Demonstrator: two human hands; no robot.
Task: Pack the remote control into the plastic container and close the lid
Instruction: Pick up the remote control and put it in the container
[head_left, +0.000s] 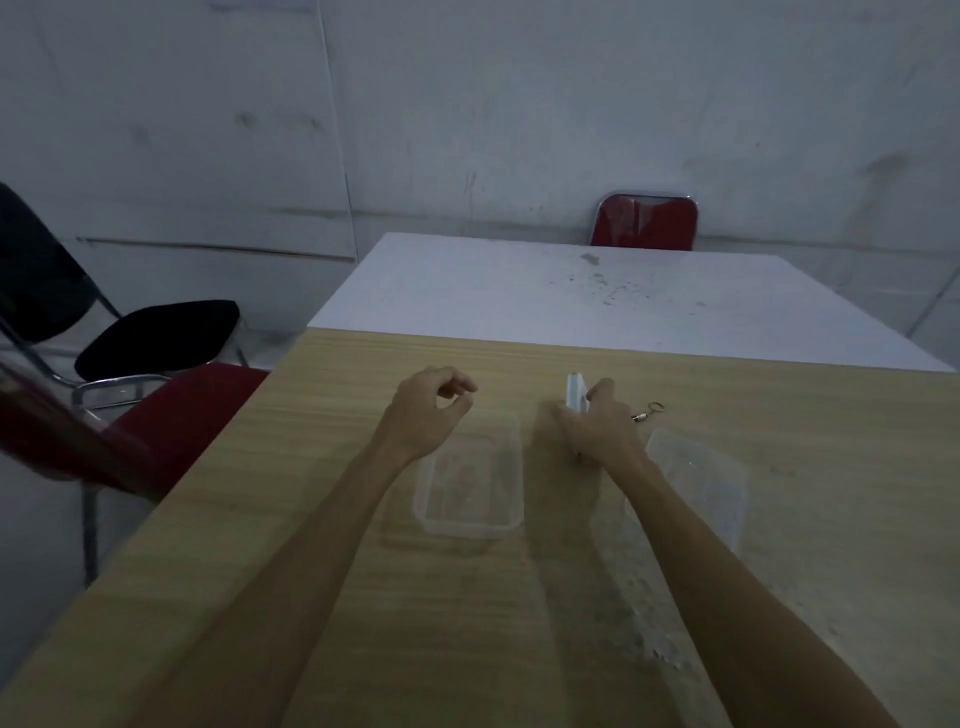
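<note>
A clear plastic container (470, 486) stands open and empty on the wooden table (311, 571), near the middle. Its clear lid (696, 483) lies to the right, partly under my right forearm. My right hand (605, 426) grips a slim white remote control (575, 391), tilted on its edge just right of the container's far corner; most of the remote is hidden by my fingers. My left hand (434, 410) hovers over the container's far left corner, fingers loosely curled, holding nothing.
A small metal key ring (647, 411) lies just right of my right hand. A white table (571, 296) adjoins the wooden one at the back. Red chairs (644, 221) and a black chair (156, 332) stand behind and at the left.
</note>
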